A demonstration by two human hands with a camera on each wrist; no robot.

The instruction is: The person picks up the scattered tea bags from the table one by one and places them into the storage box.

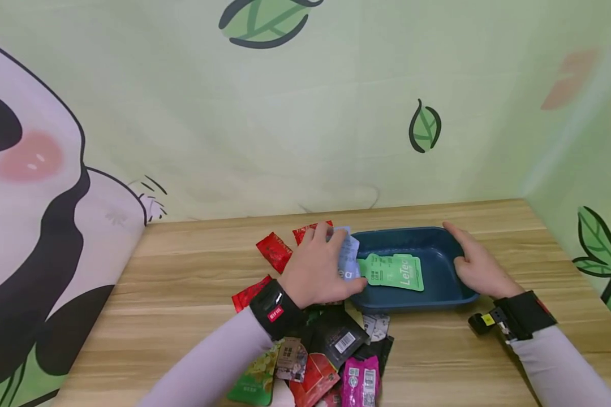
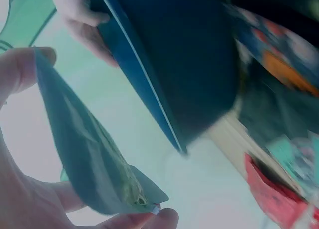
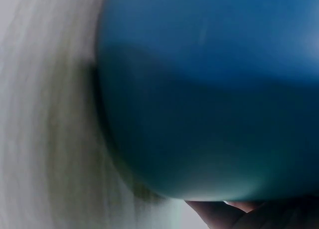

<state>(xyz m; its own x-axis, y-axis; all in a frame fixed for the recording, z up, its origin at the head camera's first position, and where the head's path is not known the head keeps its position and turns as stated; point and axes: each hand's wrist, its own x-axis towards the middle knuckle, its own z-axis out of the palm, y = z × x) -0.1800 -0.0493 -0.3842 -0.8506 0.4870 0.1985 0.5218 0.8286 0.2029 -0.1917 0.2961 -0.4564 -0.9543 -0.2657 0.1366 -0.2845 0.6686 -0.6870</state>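
My left hand (image 1: 318, 271) pinches a pale blue pouch (image 1: 347, 254) by its edges, at the left end of a dark blue plastic basin (image 1: 412, 299). In the left wrist view, the pouch (image 2: 84, 144) spans between thumb and fingertips, bowed and seen from the side. Inside the basin, a flat green pouch (image 1: 394, 271) with white lettering lies near the left end. My right hand (image 1: 483, 268) grips the basin's right rim, thumb and index finger spread along it. The basin's wall (image 3: 209, 114) fills most of the right wrist view.
Several snack packets lie heaped at the front: a black packet (image 1: 336, 333), a magenta packet (image 1: 360, 381), a green packet (image 1: 254, 376) and a brown packet (image 1: 291, 359). Red packets (image 1: 275, 251) are scattered left of the basin. A printed cloth wall (image 1: 285, 130) stands behind the wooden table (image 1: 183, 271).
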